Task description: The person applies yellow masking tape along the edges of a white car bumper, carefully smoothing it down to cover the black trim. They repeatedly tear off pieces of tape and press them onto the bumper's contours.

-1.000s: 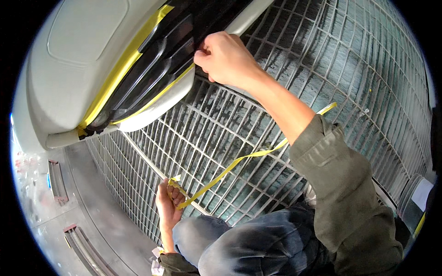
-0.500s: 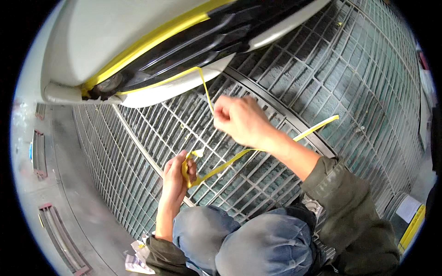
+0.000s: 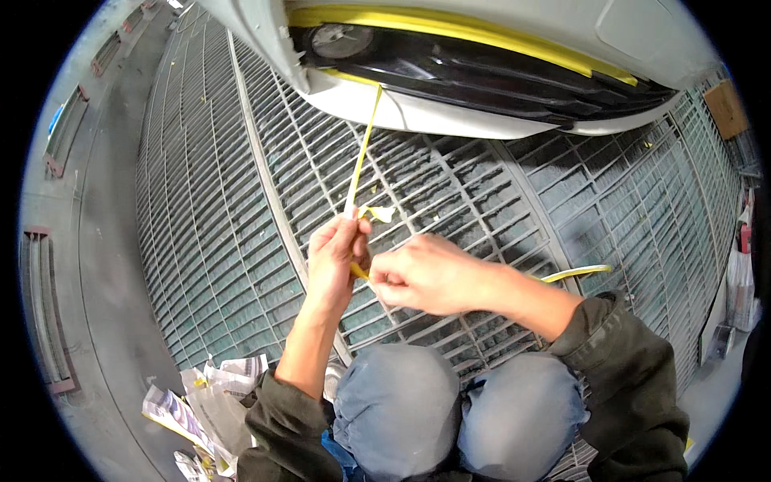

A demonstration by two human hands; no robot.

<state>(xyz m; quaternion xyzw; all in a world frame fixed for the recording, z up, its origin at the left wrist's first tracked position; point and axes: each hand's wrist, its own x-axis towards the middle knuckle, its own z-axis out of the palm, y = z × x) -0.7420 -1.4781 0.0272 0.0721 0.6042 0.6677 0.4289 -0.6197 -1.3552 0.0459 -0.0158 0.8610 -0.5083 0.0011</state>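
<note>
Floor grating: metal bars in a grid over a grey-green layer, with a solid grey strip of floor along its left side.
Bumper: white, at the top of the view, around a black grille insert with a round lamp at its left end.
Upper masking tape: yellow, following the insert's top edge.
Yellow tape strip: on the left part of the insert's lower edge, then straight down to the left hand.
Left hand: thumb and fingers pinching the strip.
Right hand: just beside the left, fingers curled; cannot tell whether it grips the tape between the hands.
Loose tape end: past the right forearm, above the grating.
Paper heap: crumpled, lower left, beside the left sleeve.
</note>
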